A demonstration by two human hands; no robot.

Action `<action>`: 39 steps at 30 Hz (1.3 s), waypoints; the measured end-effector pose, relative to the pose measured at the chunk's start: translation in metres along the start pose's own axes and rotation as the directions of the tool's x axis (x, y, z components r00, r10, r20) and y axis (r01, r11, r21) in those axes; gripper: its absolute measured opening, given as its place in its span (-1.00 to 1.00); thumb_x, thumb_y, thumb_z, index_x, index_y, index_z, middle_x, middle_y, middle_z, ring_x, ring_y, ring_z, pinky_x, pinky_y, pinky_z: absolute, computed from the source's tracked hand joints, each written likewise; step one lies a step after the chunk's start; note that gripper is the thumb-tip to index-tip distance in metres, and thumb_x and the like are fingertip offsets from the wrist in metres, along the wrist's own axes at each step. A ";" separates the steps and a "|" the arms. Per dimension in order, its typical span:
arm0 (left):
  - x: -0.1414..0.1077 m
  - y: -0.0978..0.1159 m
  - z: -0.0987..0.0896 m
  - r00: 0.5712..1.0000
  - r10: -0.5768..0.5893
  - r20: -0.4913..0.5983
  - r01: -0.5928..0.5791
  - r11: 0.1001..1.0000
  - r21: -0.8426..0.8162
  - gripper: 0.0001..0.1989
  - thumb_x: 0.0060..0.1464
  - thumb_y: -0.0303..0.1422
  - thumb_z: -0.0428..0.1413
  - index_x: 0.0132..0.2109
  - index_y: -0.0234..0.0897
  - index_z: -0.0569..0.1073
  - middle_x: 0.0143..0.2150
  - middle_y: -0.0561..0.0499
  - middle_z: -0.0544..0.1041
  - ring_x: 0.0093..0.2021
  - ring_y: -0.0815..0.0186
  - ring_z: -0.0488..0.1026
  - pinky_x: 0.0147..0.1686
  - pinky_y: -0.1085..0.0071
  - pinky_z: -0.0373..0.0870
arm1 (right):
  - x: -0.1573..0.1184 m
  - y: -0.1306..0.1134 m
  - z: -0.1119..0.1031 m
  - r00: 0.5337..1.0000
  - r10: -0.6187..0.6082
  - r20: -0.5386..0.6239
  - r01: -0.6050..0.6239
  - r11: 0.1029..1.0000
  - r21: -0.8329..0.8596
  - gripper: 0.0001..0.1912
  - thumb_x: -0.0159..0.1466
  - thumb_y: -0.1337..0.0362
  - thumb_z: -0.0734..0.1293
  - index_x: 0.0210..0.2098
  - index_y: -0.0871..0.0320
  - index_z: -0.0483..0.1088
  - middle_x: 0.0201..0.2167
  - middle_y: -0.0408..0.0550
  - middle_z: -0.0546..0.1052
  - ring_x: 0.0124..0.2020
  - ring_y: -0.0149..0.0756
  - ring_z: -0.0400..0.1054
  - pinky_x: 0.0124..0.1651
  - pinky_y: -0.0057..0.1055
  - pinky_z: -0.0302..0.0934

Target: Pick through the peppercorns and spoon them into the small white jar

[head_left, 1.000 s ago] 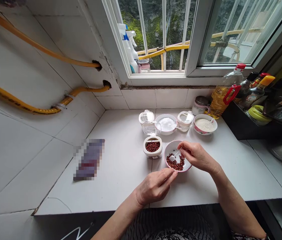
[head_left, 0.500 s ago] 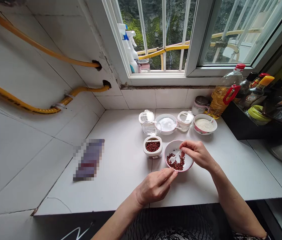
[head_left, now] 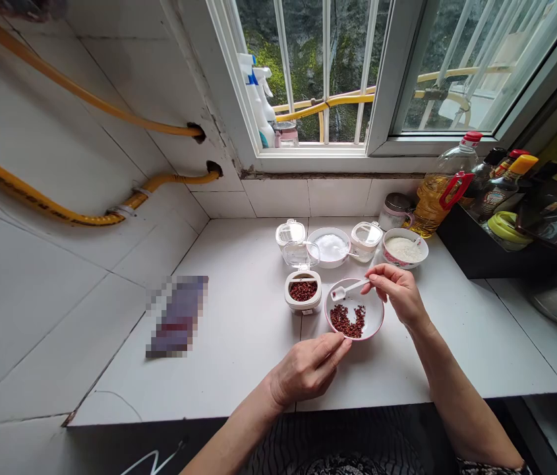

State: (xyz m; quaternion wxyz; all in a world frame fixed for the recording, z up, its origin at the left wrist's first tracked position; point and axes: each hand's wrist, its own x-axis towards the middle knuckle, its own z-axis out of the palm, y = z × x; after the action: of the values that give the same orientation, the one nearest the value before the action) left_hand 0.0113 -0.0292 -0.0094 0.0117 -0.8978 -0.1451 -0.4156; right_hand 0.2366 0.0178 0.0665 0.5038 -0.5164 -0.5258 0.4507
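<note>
Between the thumb and fingers of my right hand (head_left: 393,290) is the handle of a small white spoon (head_left: 352,288). Its scoop end hangs over a white bowl with a pink rim (head_left: 375,321), and a few dark red bits show in it. Reddish-brown peppercorns (head_left: 345,322) lie in the bottom of that bowl. My left hand (head_left: 312,369) pinches the bowl's near rim. Just left of the bowl stands a white seasoning box (head_left: 302,307), its clear lid (head_left: 300,254) raised, with the same peppercorns (head_left: 302,290) inside.
Behind stand a bowl of white grains (head_left: 330,246), two more seasoning boxes (head_left: 291,232) (head_left: 366,239) and a flowered bowl of pale powder (head_left: 405,249). An oil bottle (head_left: 449,188) and a black rack (head_left: 476,254) are at right. A blurred purple packet (head_left: 177,316) lies left.
My right hand has lifted the spoon up and to the right, off the peppercorns. My left hand stays at the bowl's rim.
</note>
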 end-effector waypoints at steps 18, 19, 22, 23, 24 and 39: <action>0.003 0.000 -0.001 1.000 0.009 -0.018 -0.009 1.000 0.014 -0.50 0.20 -0.64 -0.08 0.28 -0.55 0.28 -0.07 -0.25 0.57 -0.03 0.18 0.58 -0.12 0.33 0.63 | -0.014 0.005 0.007 0.841 -0.524 0.131 0.503 0.671 -0.545 -0.83 0.32 0.35 0.21 -0.35 0.09 0.41 -0.56 -0.13 0.52 -0.51 -0.30 0.39 -0.34 -0.36 0.26; 0.003 0.000 -0.002 1.000 0.004 -0.015 -0.004 1.000 0.016 -0.51 0.20 -0.64 -0.08 0.27 -0.54 0.29 -0.07 -0.24 0.57 -0.03 0.18 0.58 -0.12 0.33 0.63 | -0.013 0.007 0.004 0.858 -0.489 0.155 0.483 0.668 -0.567 -0.82 0.30 0.36 0.21 -0.38 0.09 0.40 -0.58 -0.14 0.50 -0.54 -0.32 0.37 -0.36 -0.38 0.23; 0.003 0.001 -0.002 1.000 -0.004 -0.005 0.004 1.000 0.025 -0.52 0.21 -0.64 -0.09 0.26 -0.52 0.30 -0.07 -0.24 0.56 -0.03 0.19 0.58 -0.13 0.34 0.63 | -0.011 0.014 0.006 0.877 -0.422 0.230 0.471 0.661 -0.584 -0.81 0.23 0.41 0.19 -0.44 0.10 0.38 -0.60 -0.16 0.47 -0.57 -0.36 0.32 -0.41 -0.42 0.17; 0.003 0.001 -0.002 1.000 -0.002 -0.004 0.002 1.000 0.027 -0.53 0.22 -0.64 -0.09 0.26 -0.52 0.31 -0.06 -0.25 0.56 -0.04 0.19 0.58 -0.13 0.34 0.63 | -0.011 0.016 0.008 0.878 -0.409 0.250 0.475 0.672 -0.568 -0.81 0.22 0.42 0.19 -0.44 0.11 0.38 -0.60 -0.16 0.47 -0.57 -0.37 0.31 -0.42 -0.43 0.16; 0.003 0.001 -0.002 1.000 0.001 -0.005 -0.001 1.000 0.028 -0.53 0.21 -0.64 -0.09 0.25 -0.53 0.31 -0.07 -0.25 0.56 -0.04 0.19 0.58 -0.15 0.35 0.63 | -0.012 0.016 0.011 0.880 -0.395 0.266 0.475 0.691 -0.546 -0.81 0.21 0.42 0.18 -0.44 0.11 0.38 -0.60 -0.17 0.47 -0.57 -0.38 0.30 -0.42 -0.43 0.15; 0.003 0.001 -0.002 1.000 0.002 -0.006 -0.002 1.000 0.022 -0.54 0.22 -0.64 -0.08 0.25 -0.54 0.30 -0.09 -0.25 0.56 -0.06 0.19 0.59 -0.16 0.34 0.64 | -0.010 0.008 0.010 0.995 -0.062 0.073 0.074 0.981 -0.181 -0.87 0.15 0.27 0.25 -0.47 0.13 0.41 -0.66 -0.17 0.50 -0.60 -0.38 0.29 -0.49 -0.45 0.16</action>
State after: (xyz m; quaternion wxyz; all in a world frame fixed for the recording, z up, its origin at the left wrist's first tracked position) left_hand 0.0118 -0.0293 -0.0065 0.0223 -0.8966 -0.1486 -0.4167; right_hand 0.2265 0.0085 0.0568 0.4513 -0.5270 -0.5988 0.4000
